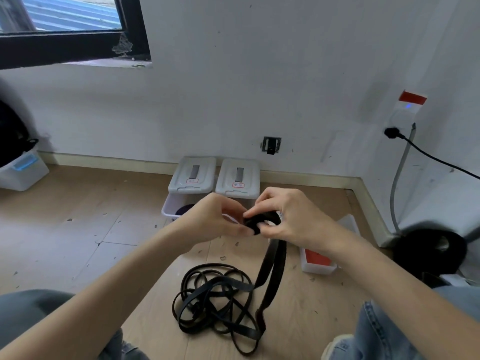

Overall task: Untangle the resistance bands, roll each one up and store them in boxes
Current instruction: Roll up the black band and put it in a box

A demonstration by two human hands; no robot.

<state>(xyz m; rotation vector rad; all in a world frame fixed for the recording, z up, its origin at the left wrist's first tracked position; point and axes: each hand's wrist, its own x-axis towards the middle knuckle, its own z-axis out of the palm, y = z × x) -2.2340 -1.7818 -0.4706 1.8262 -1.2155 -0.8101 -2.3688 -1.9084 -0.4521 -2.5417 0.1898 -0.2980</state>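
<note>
Head cam: both hands up w/ a black band roll [261, 221] pinched btwn them, left hand [217, 219] and right hand [291, 216] fingers curled round it. Its loose end hangs to the tangled bands [218, 307] on the wood floor [78, 229]. Two lidded boxes [215, 178] sit by the wall.

I see a pale, scuffed wall [259, 74] ahead, meeting a light wood-look floor [78, 229] at a cream skirting board [109, 161]. A dark-framed window [72, 29] sits far left, daylight coming through it. On the right, a black plug [392, 132] sits in a wall socket [407, 110] lit with a small blue light, its cable running off right
</note>
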